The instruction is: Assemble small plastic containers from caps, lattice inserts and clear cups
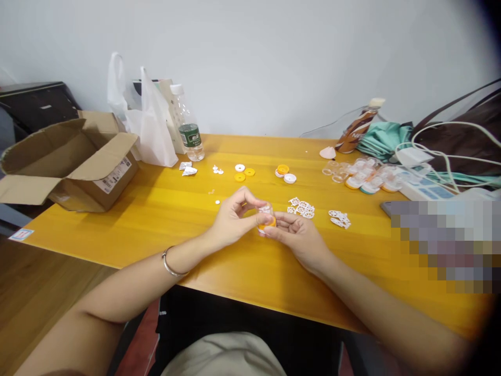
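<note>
Between my two hands is a small round container with a clear top and an orange and white base (266, 225). My left hand (239, 214) has its thumb and fingers closed around the clear upper part. Fingers of my right hand (299, 237) grip the base from the right side. Just beyond my right hand lie white flat spoked-wheel pieces (301, 208), with more white cut-out pieces (340, 219) farther right. Orange and white round caps (285, 172) sit behind the hands, near yellow discs (240, 177) and a white disc (240, 167).
An opened cardboard box (97, 172) stands at the left, beside a white plastic bag (154, 130) and a water bottle (191, 133). At the right are several clear-topped containers (371, 177), a brown drink bottle (358, 130), a power strip (425, 185) and cables.
</note>
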The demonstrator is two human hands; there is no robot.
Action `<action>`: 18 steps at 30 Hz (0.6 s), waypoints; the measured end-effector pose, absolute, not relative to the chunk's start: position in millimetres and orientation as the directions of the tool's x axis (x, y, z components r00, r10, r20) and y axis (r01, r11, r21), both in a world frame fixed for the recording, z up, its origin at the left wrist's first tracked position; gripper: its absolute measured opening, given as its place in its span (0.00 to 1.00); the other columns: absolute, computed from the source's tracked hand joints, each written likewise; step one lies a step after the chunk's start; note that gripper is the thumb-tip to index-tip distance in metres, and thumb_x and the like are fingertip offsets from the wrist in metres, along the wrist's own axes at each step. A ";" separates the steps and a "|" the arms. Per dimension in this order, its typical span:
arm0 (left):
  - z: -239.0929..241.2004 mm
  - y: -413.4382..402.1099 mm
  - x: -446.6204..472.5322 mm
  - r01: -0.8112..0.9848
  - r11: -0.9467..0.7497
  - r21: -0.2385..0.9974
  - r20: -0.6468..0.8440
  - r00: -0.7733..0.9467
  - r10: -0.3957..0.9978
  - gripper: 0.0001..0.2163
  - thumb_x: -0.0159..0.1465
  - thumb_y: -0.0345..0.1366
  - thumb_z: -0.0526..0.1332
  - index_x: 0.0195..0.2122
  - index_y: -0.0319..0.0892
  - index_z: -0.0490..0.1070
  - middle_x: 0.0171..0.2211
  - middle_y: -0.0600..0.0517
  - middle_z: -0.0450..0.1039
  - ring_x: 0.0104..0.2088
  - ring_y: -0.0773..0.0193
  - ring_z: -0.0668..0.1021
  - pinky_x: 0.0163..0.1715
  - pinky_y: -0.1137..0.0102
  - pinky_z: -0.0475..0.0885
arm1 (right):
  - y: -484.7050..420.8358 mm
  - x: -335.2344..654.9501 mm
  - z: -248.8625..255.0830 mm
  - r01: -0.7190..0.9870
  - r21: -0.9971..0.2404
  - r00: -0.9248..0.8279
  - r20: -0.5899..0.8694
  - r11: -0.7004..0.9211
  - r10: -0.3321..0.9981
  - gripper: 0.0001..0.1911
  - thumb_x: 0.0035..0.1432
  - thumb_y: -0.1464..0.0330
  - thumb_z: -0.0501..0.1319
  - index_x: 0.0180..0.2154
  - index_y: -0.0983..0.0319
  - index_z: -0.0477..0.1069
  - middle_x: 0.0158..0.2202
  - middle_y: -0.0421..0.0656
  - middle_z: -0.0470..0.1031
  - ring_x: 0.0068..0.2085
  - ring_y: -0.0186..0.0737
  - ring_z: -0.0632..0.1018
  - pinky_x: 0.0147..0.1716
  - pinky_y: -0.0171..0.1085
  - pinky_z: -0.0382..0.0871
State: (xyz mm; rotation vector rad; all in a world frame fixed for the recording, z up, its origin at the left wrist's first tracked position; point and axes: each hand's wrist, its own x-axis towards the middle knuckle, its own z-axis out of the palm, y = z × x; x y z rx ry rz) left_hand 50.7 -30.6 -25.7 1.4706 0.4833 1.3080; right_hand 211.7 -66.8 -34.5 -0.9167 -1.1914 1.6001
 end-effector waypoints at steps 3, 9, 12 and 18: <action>-21.1 -31.7 47.6 -0.311 -0.351 0.883 0.456 0.389 0.800 0.07 0.53 0.32 0.66 0.31 0.39 0.68 0.35 0.52 0.70 0.36 0.71 0.74 0.40 0.72 0.69 | -66.3 211.5 -35.9 -0.214 -0.970 -0.305 -0.042 -0.111 0.951 0.15 0.43 0.68 0.69 0.37 0.58 0.75 0.35 0.39 0.79 0.33 0.33 0.78 0.42 0.36 0.71; -16.9 -28.9 42.5 -0.338 -0.218 0.915 0.372 0.502 0.781 0.07 0.56 0.31 0.63 0.34 0.38 0.66 0.42 0.46 0.74 0.41 0.65 0.77 0.43 0.66 0.71 | -64.4 214.5 -37.1 -0.257 -0.958 -0.325 -0.039 -0.128 0.945 0.14 0.44 0.67 0.68 0.38 0.59 0.75 0.35 0.40 0.79 0.34 0.34 0.79 0.42 0.37 0.71; -20.6 -26.9 45.0 -0.332 -0.287 0.899 0.416 0.434 0.799 0.07 0.54 0.30 0.65 0.32 0.38 0.67 0.38 0.48 0.75 0.41 0.66 0.77 0.44 0.67 0.71 | -65.1 213.7 -35.4 -0.229 -0.967 -0.287 -0.044 -0.113 0.957 0.16 0.42 0.67 0.69 0.37 0.59 0.75 0.34 0.40 0.79 0.33 0.35 0.79 0.43 0.38 0.71; -22.9 -25.2 45.3 -0.286 -0.342 0.895 0.441 0.447 0.778 0.07 0.54 0.30 0.65 0.30 0.38 0.67 0.37 0.48 0.74 0.42 0.65 0.76 0.44 0.66 0.71 | -65.9 212.6 -34.0 -0.182 -0.980 -0.253 -0.036 -0.085 0.967 0.17 0.41 0.66 0.70 0.37 0.60 0.75 0.34 0.41 0.79 0.33 0.36 0.79 0.42 0.40 0.72</action>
